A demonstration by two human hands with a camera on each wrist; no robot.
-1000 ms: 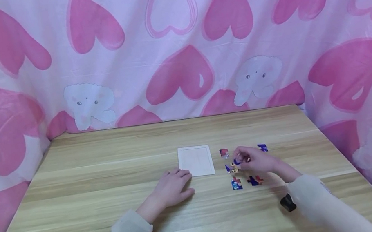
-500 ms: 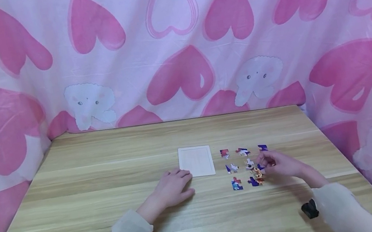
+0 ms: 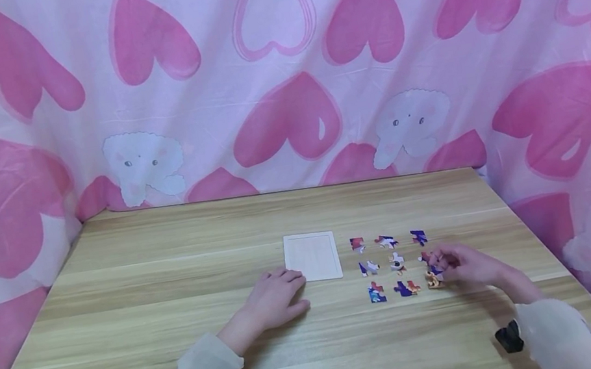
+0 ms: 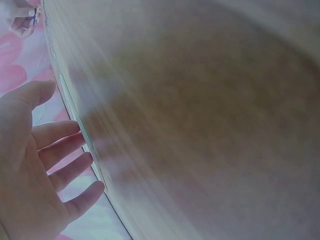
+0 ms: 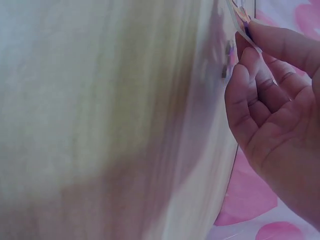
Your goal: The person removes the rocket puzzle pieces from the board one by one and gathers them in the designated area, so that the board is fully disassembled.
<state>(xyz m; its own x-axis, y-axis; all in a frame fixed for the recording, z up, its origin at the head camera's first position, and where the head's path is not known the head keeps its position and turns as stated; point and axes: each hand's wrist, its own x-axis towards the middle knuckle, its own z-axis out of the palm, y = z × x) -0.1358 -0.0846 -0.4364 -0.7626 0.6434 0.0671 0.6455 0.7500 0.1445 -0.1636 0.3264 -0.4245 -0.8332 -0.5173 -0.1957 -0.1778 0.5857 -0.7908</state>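
Note:
In the head view my right hand pinches a jigsaw piece with orange and purple print, at the right end of the nearest row of pieces. The right wrist view has the same jigsaw piece between thumb and fingertips, tilted, seemingly just off the table. Beside these fingers lies another jigsaw piece, partly covered. My left hand lies palm down with fingers spread, its fingertips on the near left corner of a pale square puzzle frame. Several more jigsaw pieces lie apart in rows right of the frame.
The wood-grain table carries the frame and the pieces. A pink curtain with hearts hangs behind the table and along both sides. Below each forearm a small black wrist device shows.
My right hand has carried the pinched jigsaw piece to the right, across the other pieces and a little nearer to me. The left hand has stayed on the frame's corner.

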